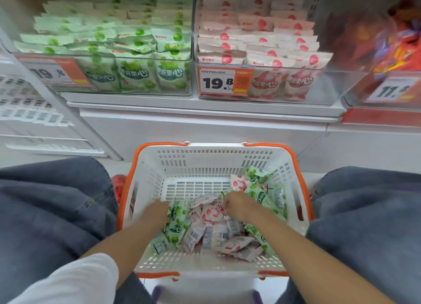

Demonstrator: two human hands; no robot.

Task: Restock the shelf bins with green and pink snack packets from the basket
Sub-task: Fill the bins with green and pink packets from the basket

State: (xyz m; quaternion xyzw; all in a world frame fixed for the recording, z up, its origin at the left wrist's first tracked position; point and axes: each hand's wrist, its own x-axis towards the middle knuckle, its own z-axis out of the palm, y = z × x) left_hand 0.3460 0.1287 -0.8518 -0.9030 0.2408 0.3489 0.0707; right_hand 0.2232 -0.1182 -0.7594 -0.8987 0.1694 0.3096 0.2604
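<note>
Green bin [127, 93], upper left: already well filled. Left hand [157, 212] is sunk in the basket [214, 146] against a green packet [177, 221]. Its fingers are hidden, so the grip cannot be told. Pink packets [209, 214] lie mixed in at centre. Right hand [239, 206] is curled into the pile, hold likewise unclear. Pink bin [330, 87], upper right. One colour should be gathered per hand, and loose neighbours shaken off before lifting.

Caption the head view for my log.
Left hand and right hand reach among green packets and pink packets in the basket, below stocked shelf bins.
</note>
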